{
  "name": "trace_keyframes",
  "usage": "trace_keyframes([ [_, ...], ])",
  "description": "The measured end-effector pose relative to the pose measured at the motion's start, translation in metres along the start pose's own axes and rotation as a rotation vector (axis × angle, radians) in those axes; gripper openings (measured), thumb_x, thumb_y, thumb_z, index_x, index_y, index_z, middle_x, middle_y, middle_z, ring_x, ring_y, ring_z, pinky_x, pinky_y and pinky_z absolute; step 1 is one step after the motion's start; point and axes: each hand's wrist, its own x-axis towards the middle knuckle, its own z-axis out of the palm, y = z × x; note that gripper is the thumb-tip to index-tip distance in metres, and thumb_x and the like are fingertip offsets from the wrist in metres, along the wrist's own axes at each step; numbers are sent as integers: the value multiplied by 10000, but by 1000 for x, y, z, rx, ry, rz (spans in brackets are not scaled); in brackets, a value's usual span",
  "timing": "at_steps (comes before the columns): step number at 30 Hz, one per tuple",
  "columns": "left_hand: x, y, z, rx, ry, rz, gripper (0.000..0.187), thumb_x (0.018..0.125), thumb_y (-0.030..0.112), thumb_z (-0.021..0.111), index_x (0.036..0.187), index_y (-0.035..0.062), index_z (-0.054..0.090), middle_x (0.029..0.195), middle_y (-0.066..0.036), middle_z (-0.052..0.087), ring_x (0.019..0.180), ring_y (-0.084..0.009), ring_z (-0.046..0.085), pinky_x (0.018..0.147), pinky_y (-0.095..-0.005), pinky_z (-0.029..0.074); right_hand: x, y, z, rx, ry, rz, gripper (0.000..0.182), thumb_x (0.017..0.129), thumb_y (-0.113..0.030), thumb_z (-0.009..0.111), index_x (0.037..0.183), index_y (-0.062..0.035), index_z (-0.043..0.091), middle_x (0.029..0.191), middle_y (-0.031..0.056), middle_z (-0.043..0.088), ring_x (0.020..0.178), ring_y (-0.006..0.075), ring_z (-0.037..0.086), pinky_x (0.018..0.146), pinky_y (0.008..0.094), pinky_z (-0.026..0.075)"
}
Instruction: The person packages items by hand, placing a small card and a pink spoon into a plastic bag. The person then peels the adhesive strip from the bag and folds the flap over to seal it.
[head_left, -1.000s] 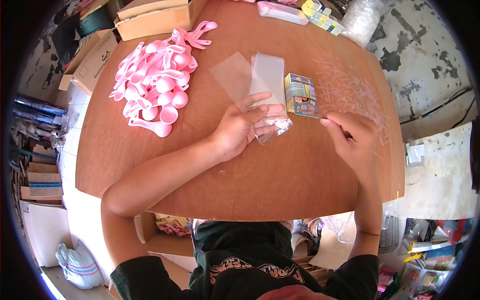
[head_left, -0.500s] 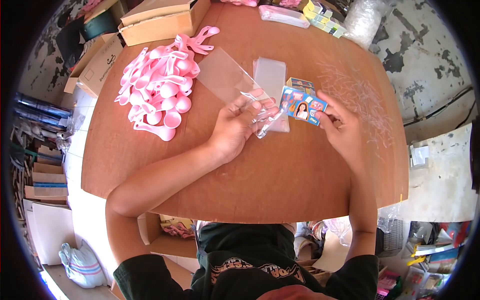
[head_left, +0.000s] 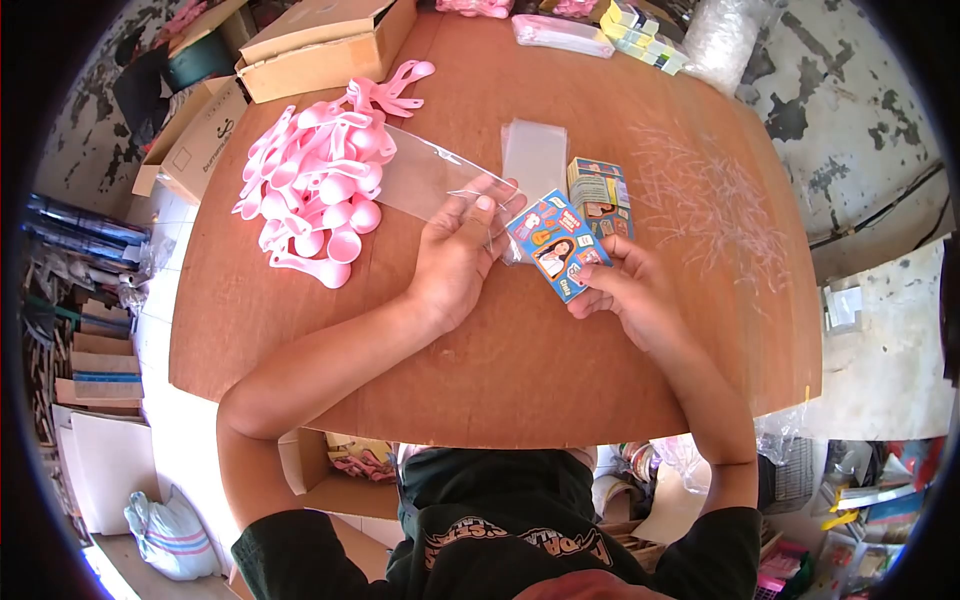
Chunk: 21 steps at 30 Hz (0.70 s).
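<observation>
My left hand (head_left: pixel 455 250) is closed on a clear plastic bag (head_left: pixel 425 172), its thumb pressing on the film and the sheet stretching up and left. In my right hand (head_left: pixel 625 295) is a blue printed card (head_left: pixel 557 245) with a portrait and small pictures, pinched at its lower right edge. The card's left corner comes right at the bag by my left fingers. Just behind the card stands a stack of similar cards (head_left: pixel 600 190). A pile of clear plastic bags (head_left: pixel 535 152) lies left of that stack. Pink measuring spoons (head_left: pixel 320 180) are heaped left of my left hand.
A cardboard box (head_left: pixel 320 55) sits at the table's far left, behind the spoons. Thin clear strips (head_left: pixel 710 190) are scattered on the right side of the wooden table (head_left: pixel 480 380). Along the back edge lie a plastic-wrapped pack (head_left: pixel 562 36) and yellow-green boxes (head_left: pixel 640 38).
My right hand has drawn the card left and toward me, away from the stack, and turned it more upright. The bag in my left hand has swung flatter.
</observation>
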Motion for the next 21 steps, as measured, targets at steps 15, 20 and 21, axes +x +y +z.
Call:
trace_keyframes([
  [15, -8, 0, 10, -28, -131, -83, 403, 973, 201, 504, 1340, 59, 417, 1319, -105, 508, 1202, -225, 514, 980, -392, 474, 3, 13, 14, -46, -100, -90, 170, 898, -91, 616, 977, 43, 546, 829, 139, 663, 691, 188, 685, 593, 294, 584],
  [20, -11, -8, 8, 44, -274, -144, 376, 974, 213, 502, 1312, 58, 444, 1217, -111, 572, 1124, -230, 572, 959, -390, 484, 4, 12, 16, -45, -82, -138, 153, 907, -98, 609, 968, 30, 553, 828, 124, 664, 691, 175, 682, 599, 279, 577],
  [21, -11, -8, 9, 44, -274, -145, 376, 974, 213, 502, 1312, 58, 444, 1217, -111, 572, 1124, -230, 572, 959, -390, 484, 4, 13, 16, -51, -78, -156, 148, 909, -100, 608, 965, 25, 555, 828, 121, 664, 690, 171, 681, 599, 273, 574],
])
